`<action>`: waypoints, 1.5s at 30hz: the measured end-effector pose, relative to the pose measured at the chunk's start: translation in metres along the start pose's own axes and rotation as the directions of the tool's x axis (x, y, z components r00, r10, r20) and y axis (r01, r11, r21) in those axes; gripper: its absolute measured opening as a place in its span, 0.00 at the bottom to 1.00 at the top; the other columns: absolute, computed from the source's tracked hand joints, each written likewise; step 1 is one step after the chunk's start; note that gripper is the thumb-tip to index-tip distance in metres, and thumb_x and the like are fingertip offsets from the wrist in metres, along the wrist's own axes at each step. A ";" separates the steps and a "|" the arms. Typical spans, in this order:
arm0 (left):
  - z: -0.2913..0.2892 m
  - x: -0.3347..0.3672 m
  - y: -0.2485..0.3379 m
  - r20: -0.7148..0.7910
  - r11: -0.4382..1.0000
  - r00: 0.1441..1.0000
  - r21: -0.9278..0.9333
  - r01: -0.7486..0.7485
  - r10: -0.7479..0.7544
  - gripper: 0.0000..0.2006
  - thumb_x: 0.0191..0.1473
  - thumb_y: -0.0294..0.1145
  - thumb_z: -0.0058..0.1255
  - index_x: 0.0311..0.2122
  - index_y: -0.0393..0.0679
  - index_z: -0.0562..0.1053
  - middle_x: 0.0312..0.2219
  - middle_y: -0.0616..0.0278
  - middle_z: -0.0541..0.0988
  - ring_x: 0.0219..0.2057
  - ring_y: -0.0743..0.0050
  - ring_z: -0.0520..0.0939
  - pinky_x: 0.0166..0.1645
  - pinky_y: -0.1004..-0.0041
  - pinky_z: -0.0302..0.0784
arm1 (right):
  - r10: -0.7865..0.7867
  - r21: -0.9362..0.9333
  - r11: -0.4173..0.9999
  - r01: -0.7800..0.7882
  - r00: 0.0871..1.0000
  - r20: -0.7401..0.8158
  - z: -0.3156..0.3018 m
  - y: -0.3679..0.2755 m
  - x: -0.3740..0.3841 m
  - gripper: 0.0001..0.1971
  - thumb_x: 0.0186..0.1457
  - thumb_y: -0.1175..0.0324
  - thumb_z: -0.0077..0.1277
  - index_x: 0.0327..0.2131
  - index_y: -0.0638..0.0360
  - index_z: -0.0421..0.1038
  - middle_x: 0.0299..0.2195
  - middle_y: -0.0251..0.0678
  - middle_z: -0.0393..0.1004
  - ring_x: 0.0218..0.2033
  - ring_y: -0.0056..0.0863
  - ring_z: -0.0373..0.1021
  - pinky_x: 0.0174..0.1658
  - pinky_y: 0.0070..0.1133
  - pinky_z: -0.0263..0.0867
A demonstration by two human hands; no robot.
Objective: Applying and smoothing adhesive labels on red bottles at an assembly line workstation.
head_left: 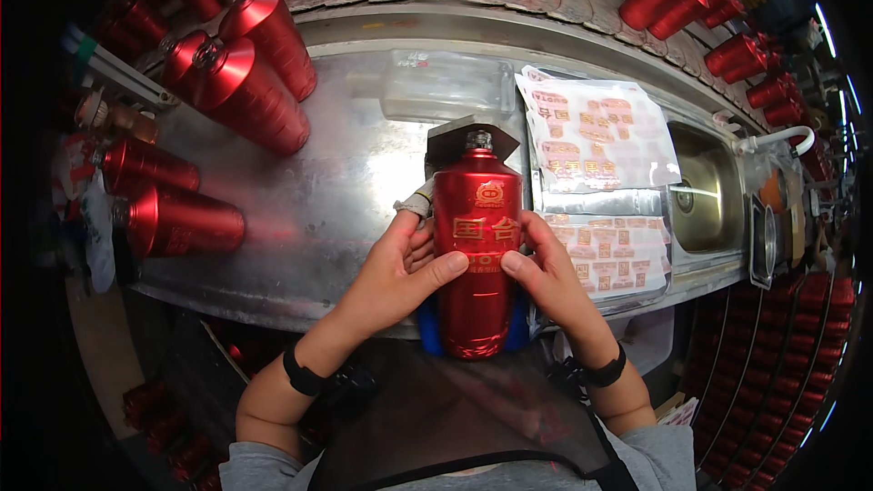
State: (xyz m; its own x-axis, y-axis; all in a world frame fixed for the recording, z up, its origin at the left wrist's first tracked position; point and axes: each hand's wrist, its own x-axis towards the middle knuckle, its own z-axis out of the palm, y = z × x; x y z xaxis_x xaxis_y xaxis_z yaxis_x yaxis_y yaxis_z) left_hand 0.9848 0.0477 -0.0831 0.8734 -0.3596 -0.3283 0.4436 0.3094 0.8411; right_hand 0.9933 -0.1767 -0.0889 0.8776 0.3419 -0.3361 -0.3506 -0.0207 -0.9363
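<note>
A glossy red bottle (478,295) with gold markings lies tilted in front of me, its uncapped-looking threaded neck pointing away. My left hand (405,259) grips its left side, the thumb pressed on the front; a pale wrap covers one fingertip. From the other side my right hand (550,273) holds it too, thumb on the front near the gold print. Part of a blue support (520,325) shows beneath the bottle's base, and a dark angled plate (446,141) is behind its neck. Close by my right hand are sheets of gold-and-red decals (600,259).
A steel worktable (346,145) carries standing red bottles (255,95) and lying ones (186,221) at left. A clear container (446,86) sits farther back. At right are more decal sheets (596,136) and a sink (705,200). Bottles line a curved conveyor (546,5) beyond.
</note>
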 end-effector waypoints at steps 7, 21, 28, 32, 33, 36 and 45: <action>-0.001 0.001 -0.002 -0.001 0.999 1.000 0.029 0.020 -0.020 0.44 0.56 0.33 0.59 0.69 0.45 0.43 0.62 0.47 0.59 0.63 0.63 0.63 0.65 0.65 0.58 | 0.070 -0.031 0.997 -0.072 0.996 -0.051 -0.018 -0.001 0.002 0.20 0.59 0.66 0.52 0.52 0.64 0.67 0.32 0.31 0.71 0.25 0.11 0.69 0.27 0.11 0.63; -0.001 0.000 -0.002 0.038 1.000 0.999 0.024 -0.021 0.020 0.41 0.58 0.31 0.55 0.69 0.41 0.42 0.62 0.51 0.59 0.63 0.64 0.62 0.65 0.66 0.58 | -0.396 -0.582 0.723 0.373 0.913 0.094 0.011 -0.050 -0.017 0.16 0.52 0.72 0.57 0.44 0.62 0.67 0.36 0.40 0.74 0.36 0.25 0.72 0.39 0.21 0.67; 0.006 0.003 0.003 0.004 0.994 0.996 0.058 -0.090 0.090 0.43 0.57 0.31 0.57 0.69 0.40 0.43 0.62 0.48 0.59 0.63 0.65 0.63 0.65 0.65 0.58 | -0.211 -0.306 0.945 0.115 0.929 -0.303 -0.018 -0.030 -0.017 0.14 0.51 0.76 0.58 0.42 0.65 0.68 0.35 0.34 0.74 0.35 0.17 0.70 0.38 0.18 0.67; 0.014 0.015 0.009 -0.069 0.986 0.990 0.122 -0.111 0.120 0.43 0.57 0.31 0.57 0.68 0.39 0.42 0.59 0.47 0.63 0.60 0.66 0.68 0.63 0.66 0.63 | -0.284 -0.059 0.959 0.278 0.921 -0.268 -0.007 -0.026 -0.018 0.15 0.52 0.76 0.58 0.43 0.64 0.68 0.35 0.31 0.73 0.35 0.15 0.68 0.38 0.17 0.66; 0.017 0.017 0.009 -0.094 0.985 0.988 0.135 -0.111 0.124 0.42 0.57 0.31 0.57 0.68 0.38 0.43 0.57 0.47 0.66 0.57 0.67 0.70 0.60 0.68 0.66 | -0.403 -0.286 0.897 0.337 0.890 -0.213 -0.004 -0.025 -0.013 0.14 0.52 0.74 0.58 0.43 0.63 0.69 0.34 0.32 0.73 0.34 0.15 0.68 0.37 0.17 0.65; 0.023 0.022 0.009 -0.145 0.977 0.977 0.166 -0.135 0.159 0.41 0.57 0.31 0.57 0.67 0.36 0.44 0.53 0.47 0.70 0.53 0.69 0.74 0.56 0.70 0.71 | -0.452 -0.340 0.863 0.373 0.871 -0.193 -0.004 -0.026 -0.004 0.13 0.53 0.73 0.59 0.42 0.62 0.70 0.32 0.32 0.73 0.33 0.16 0.68 0.37 0.17 0.65; 0.035 0.024 0.004 -0.253 0.963 0.941 0.202 -0.178 0.227 0.38 0.56 0.34 0.58 0.64 0.31 0.50 0.48 0.48 0.75 0.47 0.70 0.78 0.50 0.72 0.76 | -0.381 -0.169 0.923 0.345 0.880 -0.285 -0.007 -0.019 -0.010 0.13 0.54 0.75 0.57 0.43 0.62 0.68 0.34 0.31 0.73 0.35 0.13 0.68 0.38 0.14 0.65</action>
State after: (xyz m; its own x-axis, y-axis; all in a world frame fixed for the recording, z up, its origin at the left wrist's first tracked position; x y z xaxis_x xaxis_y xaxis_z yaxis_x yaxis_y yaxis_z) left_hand 1.0006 0.0094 -0.0727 0.9730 -0.0455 -0.2264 0.2310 0.1840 0.9554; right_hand 0.9933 -0.1866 -0.0682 0.9987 0.0408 0.0321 0.0345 -0.0600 -0.9976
